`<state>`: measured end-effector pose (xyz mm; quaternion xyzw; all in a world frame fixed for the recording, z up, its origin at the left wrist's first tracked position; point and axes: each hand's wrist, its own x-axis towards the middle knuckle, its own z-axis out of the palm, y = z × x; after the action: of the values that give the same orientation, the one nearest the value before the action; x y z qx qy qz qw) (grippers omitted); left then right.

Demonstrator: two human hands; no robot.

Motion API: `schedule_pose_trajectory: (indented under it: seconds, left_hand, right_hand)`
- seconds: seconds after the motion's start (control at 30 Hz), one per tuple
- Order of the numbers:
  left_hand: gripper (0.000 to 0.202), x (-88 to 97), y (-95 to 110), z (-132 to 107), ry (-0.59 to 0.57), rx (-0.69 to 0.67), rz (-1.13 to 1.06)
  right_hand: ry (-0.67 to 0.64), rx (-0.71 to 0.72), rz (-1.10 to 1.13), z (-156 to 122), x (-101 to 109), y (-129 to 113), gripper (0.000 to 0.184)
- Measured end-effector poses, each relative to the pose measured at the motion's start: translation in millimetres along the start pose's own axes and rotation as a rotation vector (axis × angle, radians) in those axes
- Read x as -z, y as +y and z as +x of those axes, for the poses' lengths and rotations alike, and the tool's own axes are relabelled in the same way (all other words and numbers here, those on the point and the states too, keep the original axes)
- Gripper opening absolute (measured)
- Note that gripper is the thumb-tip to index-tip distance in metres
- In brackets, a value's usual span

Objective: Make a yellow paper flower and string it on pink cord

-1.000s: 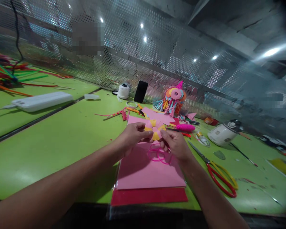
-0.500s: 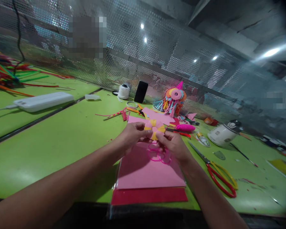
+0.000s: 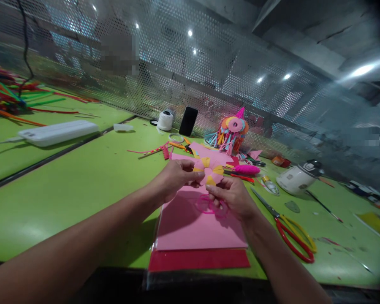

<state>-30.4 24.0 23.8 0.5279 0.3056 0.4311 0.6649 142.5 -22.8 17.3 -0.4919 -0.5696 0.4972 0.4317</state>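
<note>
A pink and yellow paper flower (image 3: 209, 171) is held up between both hands, above a stack of pink paper sheets (image 3: 199, 232) in clear plastic. My left hand (image 3: 177, 177) pinches its left edge, thumb on the front. At the lower right edge, my right hand (image 3: 231, 194) pinches it between thumb and fingers. Loops of bright pink cord (image 3: 205, 204) hang by the right hand, over the pink sheets; whether the fingers hold the cord I cannot tell. A red sheet (image 3: 199, 260) sticks out below the pink ones.
Large scissors (image 3: 285, 226) with red and yellow handles lie to the right. Behind stand a tasselled paper ornament (image 3: 234, 128), a phone (image 3: 188, 121) and a white thread spool (image 3: 165, 121). A white power bank (image 3: 60, 133) lies left, a white glue gun-like device (image 3: 299, 177) right.
The flower has turned a little in the fingers, its petals now at different angles. My right hand's grip has moved slightly lower on its edge, and the pink cord has shifted.
</note>
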Motion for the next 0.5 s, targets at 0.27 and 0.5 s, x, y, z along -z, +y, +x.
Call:
schedule_pose_trajectory:
  seconds: [0.27,0.5]
  left_hand:
    - [0.018,2.6,0,1,-0.022,0.096,-0.06]
    - [0.019,0.1,0,-1,-0.032,0.094,-0.159]
  right_hand:
    - [-0.064,-0.049,-0.059,-1,11,-6,0.025]
    - [-0.094,-0.049,-0.1,1,13,-4,0.028]
